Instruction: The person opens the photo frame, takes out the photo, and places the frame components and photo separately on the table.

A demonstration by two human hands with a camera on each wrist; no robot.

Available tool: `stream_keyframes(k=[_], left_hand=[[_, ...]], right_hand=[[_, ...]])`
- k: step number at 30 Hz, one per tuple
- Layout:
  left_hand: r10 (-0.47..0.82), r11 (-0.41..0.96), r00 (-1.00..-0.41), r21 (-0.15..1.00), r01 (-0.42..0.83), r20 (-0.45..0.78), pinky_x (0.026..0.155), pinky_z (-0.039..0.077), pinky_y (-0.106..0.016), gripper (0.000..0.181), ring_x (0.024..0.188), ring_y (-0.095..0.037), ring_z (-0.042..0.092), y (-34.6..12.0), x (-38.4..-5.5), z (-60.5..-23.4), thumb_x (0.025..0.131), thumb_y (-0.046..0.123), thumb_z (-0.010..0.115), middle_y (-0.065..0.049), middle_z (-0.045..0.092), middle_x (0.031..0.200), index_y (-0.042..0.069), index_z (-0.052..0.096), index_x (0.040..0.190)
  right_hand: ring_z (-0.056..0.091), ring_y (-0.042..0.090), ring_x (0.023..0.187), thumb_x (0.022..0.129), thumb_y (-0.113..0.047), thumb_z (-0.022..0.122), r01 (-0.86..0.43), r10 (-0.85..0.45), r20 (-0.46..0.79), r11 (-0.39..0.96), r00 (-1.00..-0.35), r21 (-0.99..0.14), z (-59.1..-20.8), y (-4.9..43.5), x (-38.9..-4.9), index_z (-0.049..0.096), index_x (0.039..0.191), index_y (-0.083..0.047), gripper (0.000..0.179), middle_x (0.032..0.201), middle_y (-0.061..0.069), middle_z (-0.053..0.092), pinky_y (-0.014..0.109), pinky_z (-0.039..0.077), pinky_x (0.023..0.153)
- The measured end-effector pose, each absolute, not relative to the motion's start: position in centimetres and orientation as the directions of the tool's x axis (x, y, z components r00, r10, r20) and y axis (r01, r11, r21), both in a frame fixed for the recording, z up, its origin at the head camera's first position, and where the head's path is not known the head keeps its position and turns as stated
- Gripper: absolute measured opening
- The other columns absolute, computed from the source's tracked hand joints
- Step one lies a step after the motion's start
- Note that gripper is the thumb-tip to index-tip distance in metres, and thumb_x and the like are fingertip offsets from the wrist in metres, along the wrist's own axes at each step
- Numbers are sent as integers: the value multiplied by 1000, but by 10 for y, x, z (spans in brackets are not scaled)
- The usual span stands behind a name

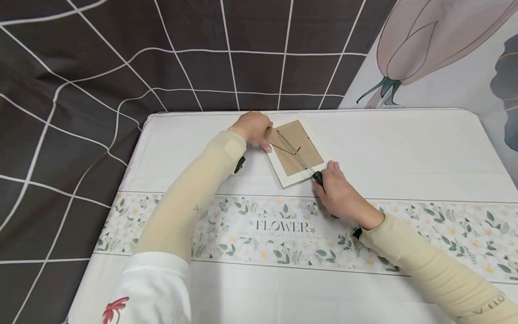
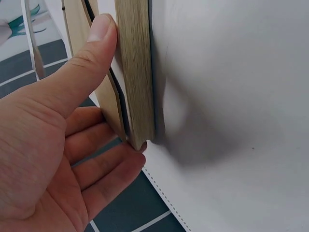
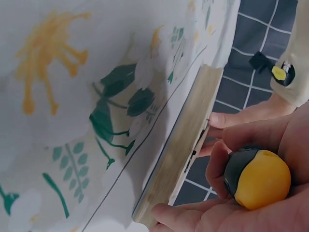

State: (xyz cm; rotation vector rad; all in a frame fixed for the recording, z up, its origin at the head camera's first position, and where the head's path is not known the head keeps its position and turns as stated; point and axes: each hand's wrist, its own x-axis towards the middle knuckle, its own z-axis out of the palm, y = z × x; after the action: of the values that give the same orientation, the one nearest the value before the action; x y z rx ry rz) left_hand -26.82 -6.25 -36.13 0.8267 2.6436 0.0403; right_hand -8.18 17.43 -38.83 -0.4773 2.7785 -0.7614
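A white picture frame (image 1: 290, 180) lies back side up on the table, its brown backing board (image 1: 300, 132) showing. My left hand (image 1: 252, 128) grips the frame's far left corner, thumb along the side and fingers around the end. In the left wrist view a dark gap separates the board (image 2: 112, 104) from the wooden frame edge (image 2: 136, 72). My right hand (image 1: 337, 191) holds a screwdriver (image 1: 318, 177) by its black and yellow handle (image 3: 265, 179). The long metal shaft slants across the board, its tip near the left hand. Right fingertips touch the frame's near corner.
A white tablecloth (image 1: 404, 153) with a printed flower band (image 1: 283, 229) covers the table. Dark gridded cloth (image 1: 259, 72) hangs behind and to the left, with a flower-printed cloth (image 1: 429, 54) at the back right. The frame sits near the table's far edge.
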Motion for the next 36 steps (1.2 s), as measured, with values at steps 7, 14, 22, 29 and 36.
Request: stream_keyframes(k=[7, 14, 22, 29, 36], left_hand=[[523, 850, -799, 110, 515, -297, 94, 45, -39, 69, 99, -23, 54, -65, -258, -363, 71, 51, 88, -3, 65, 99, 6, 70, 120], [474, 879, -834, 88, 470, -282, 84, 47, -38, 56, 85, -22, 52, -66, -249, -363, 69, 56, 87, -3, 61, 86, 9, 66, 90], [438, 897, -858, 71, 436, -268, 77, 50, -37, 56, 76, -20, 55, -63, -238, -366, 67, 62, 86, -2, 60, 78, 13, 60, 78], [433, 899, -862, 55, 434, -266, 76, 51, -38, 54, 77, -21, 57, -59, -228, -365, 70, 63, 83, -1, 60, 75, 15, 57, 71], [421, 903, -871, 32, 428, -251, 80, 53, -40, 51, 83, -23, 61, -56, -214, -366, 74, 63, 79, -3, 64, 83, 15, 62, 73]], right_hand=[[36, 35, 95, 105, -10, 44, -233, -351, -141, 824, -926, -517, -390, 177, -92, 45, 90, 5, 21, 94, 15, 31, 47, 35, 76], [25, 53, 141, 105, -12, 43, -188, -323, -177, 829, -930, -527, -388, 184, -109, 41, 113, 16, 29, 112, 31, 43, 60, 29, 113], [47, 43, 106, 104, -9, 41, -252, -334, -102, 849, -937, -464, -392, 185, -125, 44, 109, 18, 27, 98, 23, 40, 59, 35, 108], [44, 54, 120, 102, -7, 42, -262, -331, -110, 876, -937, -404, -392, 185, -137, 45, 113, 26, 34, 109, 36, 43, 61, 40, 103], [49, 40, 93, 102, -8, 44, -296, -366, -94, 858, -926, -420, -391, 189, -150, 44, 108, 20, 29, 95, 25, 43, 57, 47, 87]])
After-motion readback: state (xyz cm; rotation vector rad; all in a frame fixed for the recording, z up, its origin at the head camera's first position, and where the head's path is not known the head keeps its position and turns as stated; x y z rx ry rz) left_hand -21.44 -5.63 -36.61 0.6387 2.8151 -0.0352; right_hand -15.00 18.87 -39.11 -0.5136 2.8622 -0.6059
